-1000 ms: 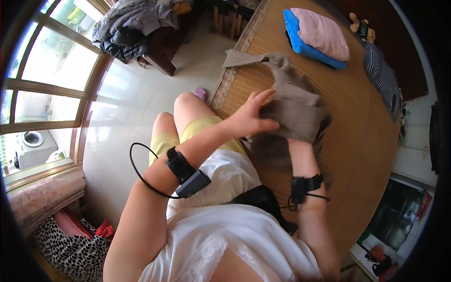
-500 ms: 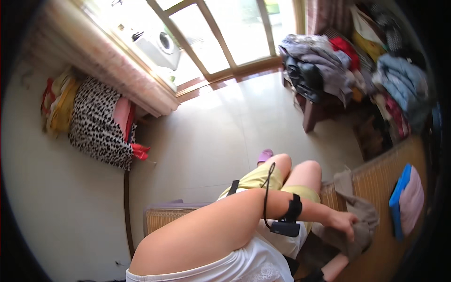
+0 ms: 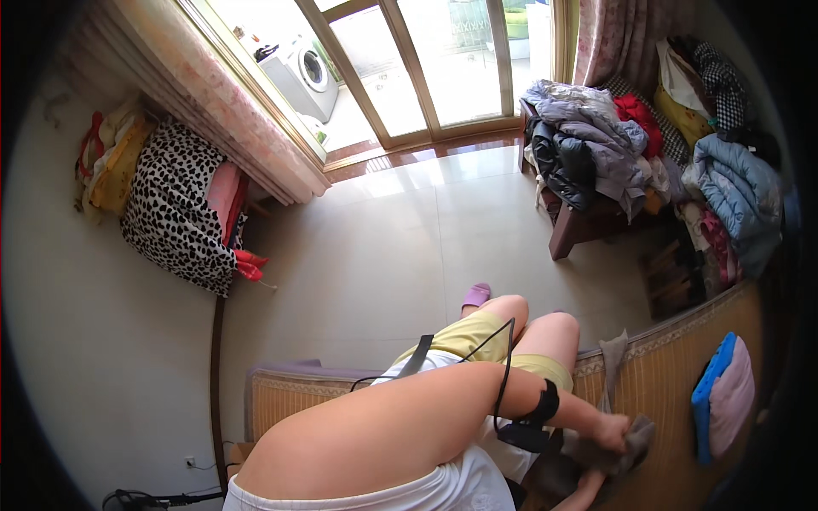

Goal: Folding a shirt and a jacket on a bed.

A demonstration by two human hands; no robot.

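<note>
A grey-brown cloth garment (image 3: pixel 637 439) is bunched up at the lower right, over the woven mat beside my lap. One narrow strip of it trails forward to the mat's front edge. My left hand (image 3: pixel 610 432) reaches across my body and is closed on the bunched cloth. A dark strap with a small black device is on that forearm. My right hand (image 3: pixel 590 487) comes in from the lower edge, just below the left one, against the garment. The cloth hides its fingers.
I sit on a woven mat (image 3: pixel 682 366). A pink and blue folded cloth item (image 3: pixel 724 396) lies on it at right. Clothes (image 3: pixel 588 136) are heaped on a dark wooden bench, far right. A spotted cloth (image 3: pixel 175 209) covers something at left. Glass doors (image 3: pixel 434 77) stand ahead.
The garment is gathered into a smaller bundle, lower and nearer to me. Both hands have moved closer together, and my left hand has closed on the cloth. The view has shifted slightly.
</note>
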